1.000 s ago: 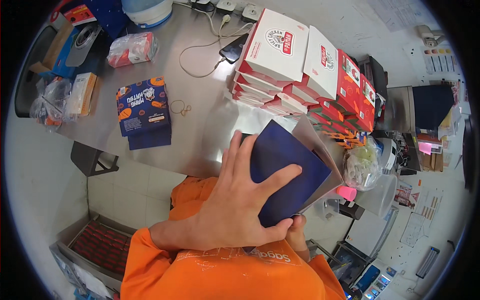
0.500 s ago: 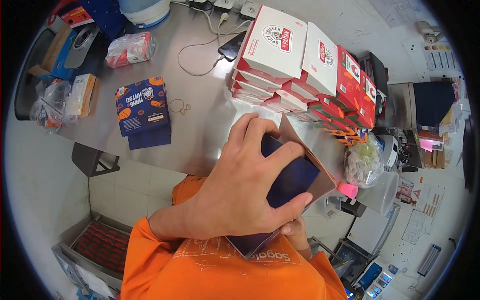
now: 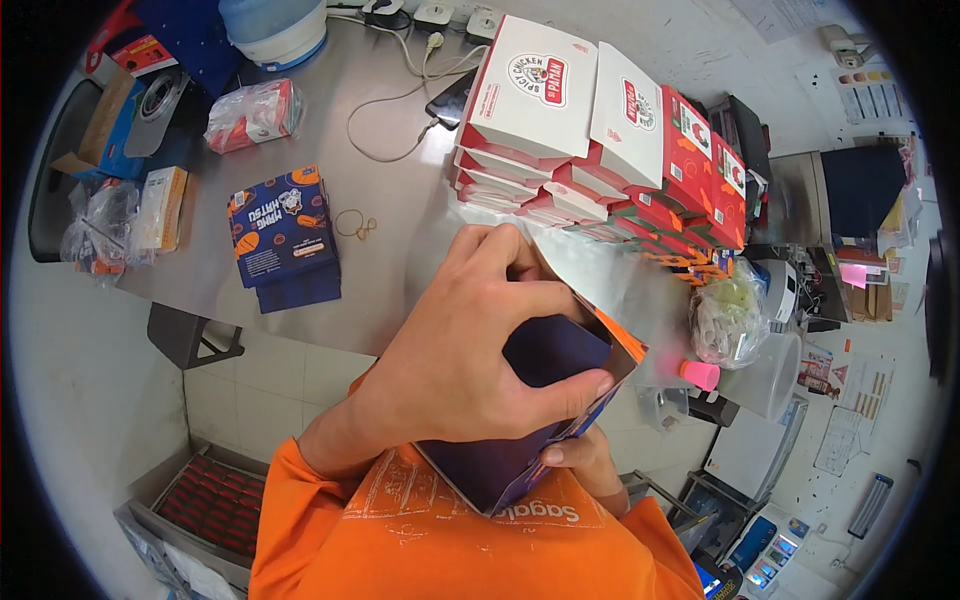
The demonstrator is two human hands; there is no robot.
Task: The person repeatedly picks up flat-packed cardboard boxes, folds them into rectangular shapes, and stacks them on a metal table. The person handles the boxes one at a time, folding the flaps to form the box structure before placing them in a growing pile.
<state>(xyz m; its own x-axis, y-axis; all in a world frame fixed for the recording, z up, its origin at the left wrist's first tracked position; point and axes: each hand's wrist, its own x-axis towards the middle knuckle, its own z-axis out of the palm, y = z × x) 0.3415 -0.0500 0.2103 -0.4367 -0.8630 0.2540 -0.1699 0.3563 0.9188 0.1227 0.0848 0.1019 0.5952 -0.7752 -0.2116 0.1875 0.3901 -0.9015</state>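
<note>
A dark blue cardboard food box [image 3: 510,465], partly folded up and tilted, is held close to my body over the front edge of the table. My left hand [image 3: 450,340] reaches across it from above, thumb and fingers gripping its upper walls. One raised flap with an orange edge [image 3: 622,338] shows beyond the fingers. Below on the right side, my right hand [image 3: 590,462] holds the box with its thumb against the wall; its other fingers are hidden. To the left lies a pile of flat blue and orange printed boxes [image 3: 285,235], beside thin rubber bands [image 3: 357,226].
Stacked white and red folded boxes [image 3: 535,90] stand at the back of the steel table [image 3: 390,190]. A phone [image 3: 452,103] on a cable lies behind. A pink cup [image 3: 699,375] and a plastic bag [image 3: 728,320] sit right. A wrapped packet [image 3: 250,115] lies back left.
Both hands have shifted slightly left with the box. Its far flap has turned so that an orange edge shows. The whole view has moved a little.
</note>
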